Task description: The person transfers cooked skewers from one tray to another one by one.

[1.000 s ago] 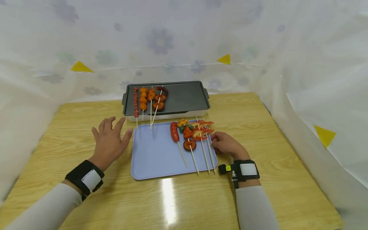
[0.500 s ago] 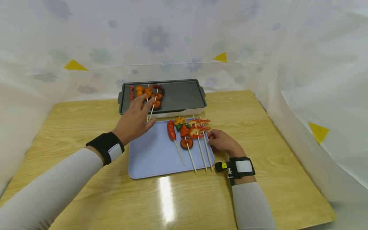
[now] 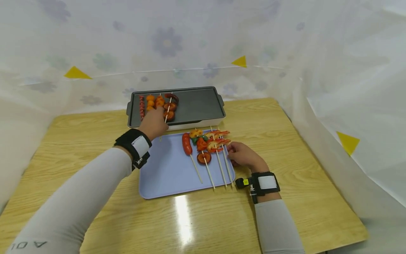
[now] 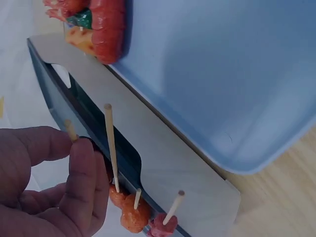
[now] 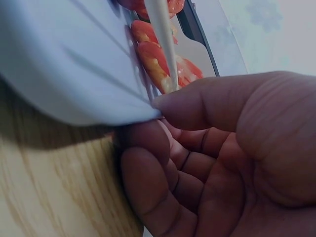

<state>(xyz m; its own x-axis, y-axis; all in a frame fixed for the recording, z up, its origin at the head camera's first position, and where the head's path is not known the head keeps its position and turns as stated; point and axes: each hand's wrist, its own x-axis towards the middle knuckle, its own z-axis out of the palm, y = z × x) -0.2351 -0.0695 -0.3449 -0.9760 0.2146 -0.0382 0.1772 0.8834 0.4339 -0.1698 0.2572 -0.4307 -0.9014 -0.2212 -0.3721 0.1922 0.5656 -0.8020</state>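
Observation:
My left hand (image 3: 154, 123) reaches over the front edge of a dark griddle (image 3: 198, 102). Its thumb and finger pinch the stick of the mushroom skewer (image 3: 170, 115); in the left wrist view the stick's end (image 4: 70, 129) pokes out between them. That skewer's food still lies on the griddle surface. At the right, my right hand (image 3: 242, 155) grips the rim of the blue tray (image 3: 158, 173), thumb on top and fingers beneath in the right wrist view. Shrimp skewers (image 3: 219, 144) lie on the tray close to that thumb.
Beside the pinched skewer lie an orange-piece skewer (image 3: 160, 101), an orange-ball skewer (image 3: 150, 100) and a red-piece skewer (image 3: 141, 106). The tray also bears a sausage skewer (image 3: 187, 144) and a mixed vegetable skewer (image 3: 201, 144). A wooden table (image 3: 295, 169) supports everything.
The left hand has moved from beside the tray, right and forward to the griddle, its spread fingers closing on the mushroom skewer's stick. The right hand stays at the tray rim.

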